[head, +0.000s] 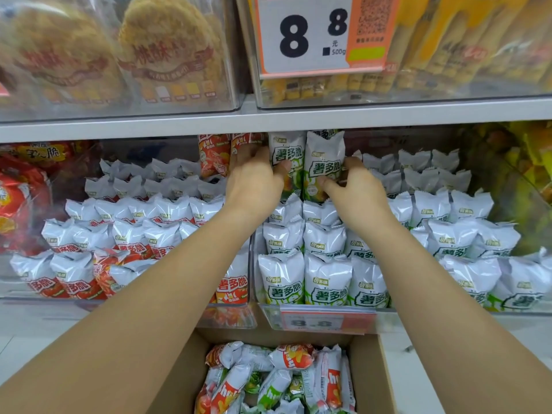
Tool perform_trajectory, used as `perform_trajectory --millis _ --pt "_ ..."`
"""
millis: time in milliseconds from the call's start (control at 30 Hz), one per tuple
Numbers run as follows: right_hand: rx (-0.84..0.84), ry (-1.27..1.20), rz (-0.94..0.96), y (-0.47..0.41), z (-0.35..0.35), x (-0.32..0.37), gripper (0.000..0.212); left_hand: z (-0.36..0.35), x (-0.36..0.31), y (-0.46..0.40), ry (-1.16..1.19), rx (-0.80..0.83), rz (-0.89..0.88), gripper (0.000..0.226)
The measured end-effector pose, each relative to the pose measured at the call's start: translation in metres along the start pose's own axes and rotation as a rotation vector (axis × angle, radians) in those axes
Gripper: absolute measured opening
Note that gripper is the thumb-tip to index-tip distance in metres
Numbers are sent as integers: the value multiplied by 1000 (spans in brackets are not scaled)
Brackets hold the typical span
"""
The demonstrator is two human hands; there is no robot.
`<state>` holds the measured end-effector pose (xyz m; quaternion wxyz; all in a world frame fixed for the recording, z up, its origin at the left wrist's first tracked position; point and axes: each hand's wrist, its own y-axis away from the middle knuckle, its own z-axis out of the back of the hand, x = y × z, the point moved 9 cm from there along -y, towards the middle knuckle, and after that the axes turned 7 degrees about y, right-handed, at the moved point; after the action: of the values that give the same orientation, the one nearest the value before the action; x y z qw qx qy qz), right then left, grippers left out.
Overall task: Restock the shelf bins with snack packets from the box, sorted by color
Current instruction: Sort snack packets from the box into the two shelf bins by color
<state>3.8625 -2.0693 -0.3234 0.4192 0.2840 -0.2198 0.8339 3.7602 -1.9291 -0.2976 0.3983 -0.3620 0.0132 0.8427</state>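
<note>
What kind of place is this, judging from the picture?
Most likely a shop's snack aisle. A price tag reading 8.8 hangs on a clear bin, the shelf bins hold rows of snack packets, and a cardboard box of mixed packets stands below.

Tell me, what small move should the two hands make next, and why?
Probably lower both green packets into the back of the green bin and let go. The left hand grips one green packet, the right hand grips another, both held above the rear rows of matching packets, just under the shelf edge.
</note>
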Motion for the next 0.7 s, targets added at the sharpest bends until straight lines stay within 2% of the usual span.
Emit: perform_trajectory --millis 133,333,567,700 --pt "-45 -22 8 4 10 3 38 7 5 2 56 -64 6 43" --pt "-129 10 -46 3 10 -1 39 3 13 3 49 -49 32 36" --pt "-157 23 -69 2 5 0 45 4 16 2 16 -64 68 42" --pt "-177 -49 -55 14 25 8 47 10 16 12 220 -68 60 40"
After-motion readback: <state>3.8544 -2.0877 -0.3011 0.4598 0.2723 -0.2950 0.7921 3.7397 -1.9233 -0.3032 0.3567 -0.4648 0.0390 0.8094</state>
